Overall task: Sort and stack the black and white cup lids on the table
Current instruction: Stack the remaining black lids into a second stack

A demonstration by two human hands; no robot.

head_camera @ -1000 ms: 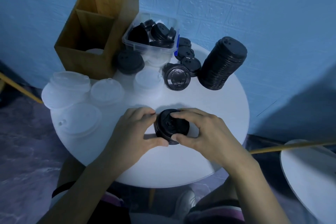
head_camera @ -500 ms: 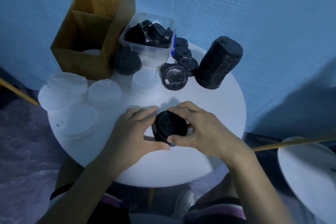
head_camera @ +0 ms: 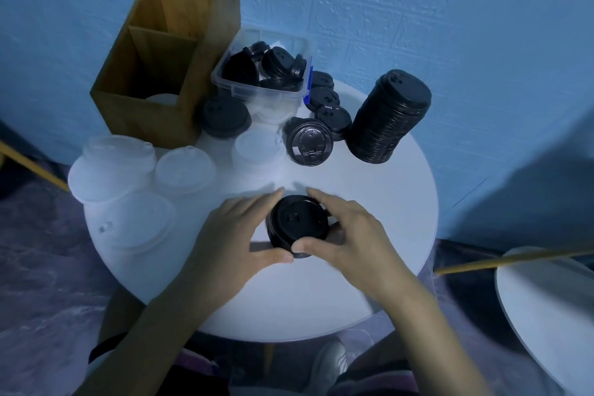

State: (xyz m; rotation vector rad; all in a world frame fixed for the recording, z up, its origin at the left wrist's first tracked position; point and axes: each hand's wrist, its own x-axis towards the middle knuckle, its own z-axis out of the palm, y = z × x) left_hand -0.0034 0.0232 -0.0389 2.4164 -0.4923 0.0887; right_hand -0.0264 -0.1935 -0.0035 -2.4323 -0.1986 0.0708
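Both forearms reach in from the near edge of the round white counter [head_camera: 369, 190] and converge at its middle. The left hand [head_camera: 234, 235] and right hand [head_camera: 350, 235] clasp a short stack of black plastic cup lids [head_camera: 297, 222] from either side. The fingers [head_camera: 263, 199] curl round its far rim and the thumbs pinch its near edge. Whether the stack touches the counter is hidden by the hands. Well apart behind it, a tall leaning column of black lids [head_camera: 389, 119] stands to the right and translucent white domed lids [head_camera: 183, 167] to the left.

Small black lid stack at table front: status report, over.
Left hand and right hand both grip small black lid stack. Tall black lid stack sits apart, far right. Path between looks clear.
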